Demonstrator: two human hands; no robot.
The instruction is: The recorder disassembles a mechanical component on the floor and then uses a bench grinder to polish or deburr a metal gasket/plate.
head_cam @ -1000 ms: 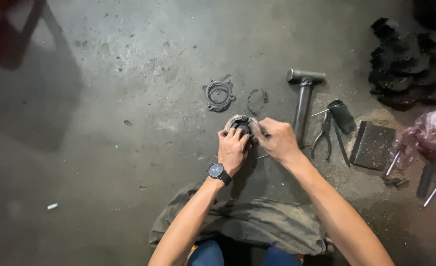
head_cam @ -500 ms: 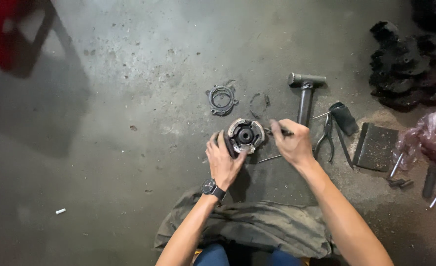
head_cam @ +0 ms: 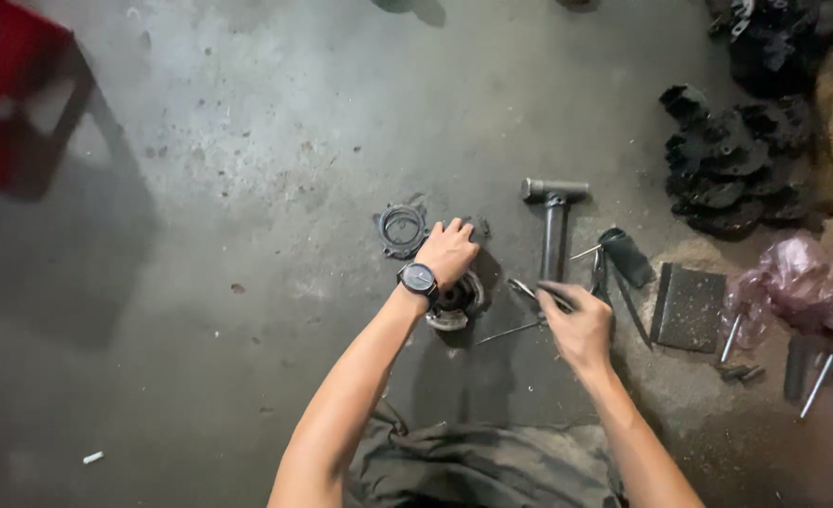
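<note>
Pinched between the fingers of the right hand (head_cam: 578, 325) is a thin metal rod (head_cam: 537, 293), its free end pointing up and left across the concrete floor (head_cam: 247, 188); the fingers are closed together on it. Left hand (head_cam: 449, 249) reaches forward with the fingers spread and laid flat, palm down, over a small dark part just beyond the round metal hub (head_cam: 454, 306); whether it actually grips anything under the palm cannot be told. A dark wristwatch (head_cam: 418, 279) sits on that wrist, directly above the hub, which lies on the floor in front of the person's knees, partly hidden by the wrist. Just left of the left hand's fingers lies a dark ring-shaped plate (head_cam: 401, 230) with a wire loop on it. Right of the hub a second thin rod (head_cam: 508, 332) lies flat, near the right hand. Beyond the right hand stands a T-shaped steel tool (head_cam: 554, 221), its shaft running toward the person. Beside it, to the right, lie pliers (head_cam: 614, 268) with dark handles, then a dark square pad (head_cam: 689, 306). Farther right a pink plastic bag (head_cam: 797, 282) rests by some bolts, and a heap of black parts (head_cam: 727, 169) sits toward the floor's far right
</note>
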